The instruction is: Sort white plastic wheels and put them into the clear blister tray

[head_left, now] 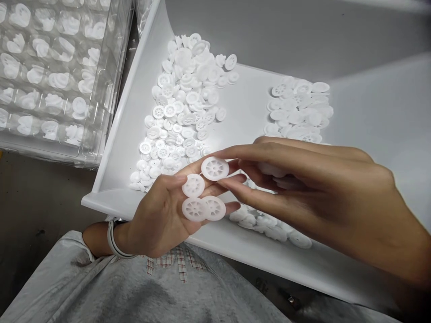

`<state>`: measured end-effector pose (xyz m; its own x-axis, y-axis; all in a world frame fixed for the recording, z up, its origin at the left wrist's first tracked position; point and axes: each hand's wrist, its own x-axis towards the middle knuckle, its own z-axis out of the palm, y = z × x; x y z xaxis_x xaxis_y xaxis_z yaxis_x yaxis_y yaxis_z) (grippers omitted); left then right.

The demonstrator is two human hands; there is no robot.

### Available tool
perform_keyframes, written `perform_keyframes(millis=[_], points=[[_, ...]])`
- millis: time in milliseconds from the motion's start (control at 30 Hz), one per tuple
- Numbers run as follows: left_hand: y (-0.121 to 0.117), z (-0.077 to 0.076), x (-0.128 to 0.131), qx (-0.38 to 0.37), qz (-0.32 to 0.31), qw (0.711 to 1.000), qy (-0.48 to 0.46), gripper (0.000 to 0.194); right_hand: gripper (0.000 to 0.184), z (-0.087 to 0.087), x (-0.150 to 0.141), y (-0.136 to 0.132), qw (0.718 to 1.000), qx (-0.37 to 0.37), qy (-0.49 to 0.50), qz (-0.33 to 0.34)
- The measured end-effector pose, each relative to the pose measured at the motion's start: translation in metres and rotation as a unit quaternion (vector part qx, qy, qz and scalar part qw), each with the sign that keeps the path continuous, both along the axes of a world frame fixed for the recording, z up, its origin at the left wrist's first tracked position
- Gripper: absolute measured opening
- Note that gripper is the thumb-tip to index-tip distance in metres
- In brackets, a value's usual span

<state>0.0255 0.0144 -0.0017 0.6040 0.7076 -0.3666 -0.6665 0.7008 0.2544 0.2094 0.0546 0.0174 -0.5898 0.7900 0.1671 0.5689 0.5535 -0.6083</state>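
Note:
My left hand (161, 215) lies palm up over the near rim of a white tray (117, 148), fingers stretched out, carrying several small white spoked plastic wheels (202, 197) on its fingers. My right hand (303, 184) reaches in from the right. Its thumb and forefinger pinch the topmost wheel (214, 168), and more white parts are cupped in its palm (279, 177). A pale band circles my left wrist (112, 240).
The tray holds a big heap of white wheels (182, 107) at its left, a smaller heap (298, 110) at the right and a few under my hands (269, 226). Clear plastic blister trays (50, 76) filled with white parts stand stacked at the left.

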Motion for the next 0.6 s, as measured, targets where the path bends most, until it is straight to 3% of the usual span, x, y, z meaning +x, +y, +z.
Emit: perform_keyframes(millis=[333,433,533,600], points=[[0.001,0.004,0.000,-0.012,-0.003,1.000,0.024,0.056,0.023,0.002,0.000,-0.001,0.999,0.032,-0.001,0.005],[0.001,0.004,0.000,-0.022,-0.002,0.999,0.034,0.061,0.018,0.007,0.003,-0.002,0.999,0.031,-0.022,-0.009],[0.000,0.002,-0.001,-0.034,0.012,0.999,0.038,0.064,0.011,0.011,0.007,-0.005,0.999,-0.011,-0.030,0.030],[-0.001,0.001,-0.002,-0.034,0.023,0.999,0.035,0.065,0.016,0.010,0.007,-0.008,0.996,-0.040,-0.025,0.071]])
